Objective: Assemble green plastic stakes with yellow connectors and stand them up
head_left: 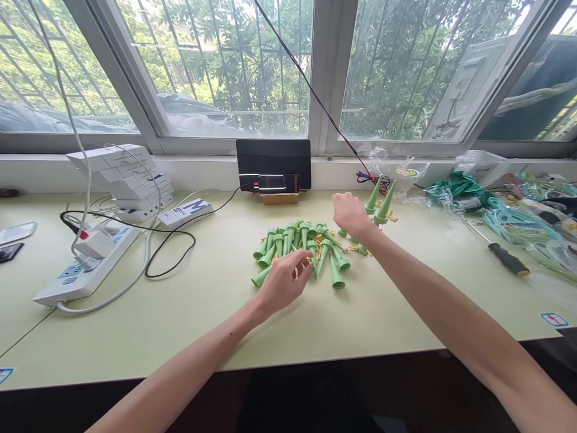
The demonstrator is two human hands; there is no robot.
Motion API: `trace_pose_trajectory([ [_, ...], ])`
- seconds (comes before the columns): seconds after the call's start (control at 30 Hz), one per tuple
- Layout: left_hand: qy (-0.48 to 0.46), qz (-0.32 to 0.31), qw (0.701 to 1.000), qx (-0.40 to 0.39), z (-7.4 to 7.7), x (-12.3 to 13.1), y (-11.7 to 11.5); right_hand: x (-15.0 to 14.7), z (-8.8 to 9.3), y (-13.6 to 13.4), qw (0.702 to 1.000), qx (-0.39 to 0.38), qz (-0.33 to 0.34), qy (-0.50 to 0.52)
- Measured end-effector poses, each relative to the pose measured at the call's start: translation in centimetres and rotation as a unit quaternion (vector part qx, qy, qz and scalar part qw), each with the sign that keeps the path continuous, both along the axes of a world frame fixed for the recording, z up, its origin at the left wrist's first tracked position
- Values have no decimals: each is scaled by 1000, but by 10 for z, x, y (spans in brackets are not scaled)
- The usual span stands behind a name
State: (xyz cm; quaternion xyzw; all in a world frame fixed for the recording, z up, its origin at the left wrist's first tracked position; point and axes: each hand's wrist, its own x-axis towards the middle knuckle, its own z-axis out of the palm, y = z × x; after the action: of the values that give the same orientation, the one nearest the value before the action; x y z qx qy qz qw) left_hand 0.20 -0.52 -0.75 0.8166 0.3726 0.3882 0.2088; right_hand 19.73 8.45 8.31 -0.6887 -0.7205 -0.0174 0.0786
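A heap of green plastic plant-watering spikes (288, 237) lies on the table, with small yellow valve pieces (318, 248) among them. My left hand (285, 281) is at the front of the heap, thumb and forefinger curled together at a green spike (312, 249). Beyond the heap on the right, my right hand (350, 213) is closed with its knuckles up; its fingertips and anything in them are hidden. Just right of that hand, two green spikes (384, 204) stand point up, with yellow valves at their sides. More green parts show below my right wrist.
A phone (278, 183) leans against a black tablet (274, 157) at the back. To the left are a power strip (85, 264), cables and stacked white boxes (130, 180). At right lie a screwdriver (508, 258) and plastic-bagged items (518, 219).
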Motion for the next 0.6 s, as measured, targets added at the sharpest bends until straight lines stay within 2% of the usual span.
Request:
trace_pose_trajectory([
  [0.03, 1, 2, 1000, 0, 0, 0, 0, -1, -1, -6, 1000, 18, -13, -4],
  [0.1, 2, 4, 1000, 0, 0, 0, 0, -2, -7, -19, 998, 55, 13, -2],
  [0.27, 6, 2, 1000, 5, 1, 0, 0, 11, -38, -43, 993, 61, 80, 60],
  [0.47, 13, 0, 1000, 5, 2, 0, 0, 38, -81, -51, 979, 56, 122, 155],
  [0.6, 17, -2, 1000, 9, 2, 1, 0, 40, -93, -53, 969, 35, 148, 195],
])
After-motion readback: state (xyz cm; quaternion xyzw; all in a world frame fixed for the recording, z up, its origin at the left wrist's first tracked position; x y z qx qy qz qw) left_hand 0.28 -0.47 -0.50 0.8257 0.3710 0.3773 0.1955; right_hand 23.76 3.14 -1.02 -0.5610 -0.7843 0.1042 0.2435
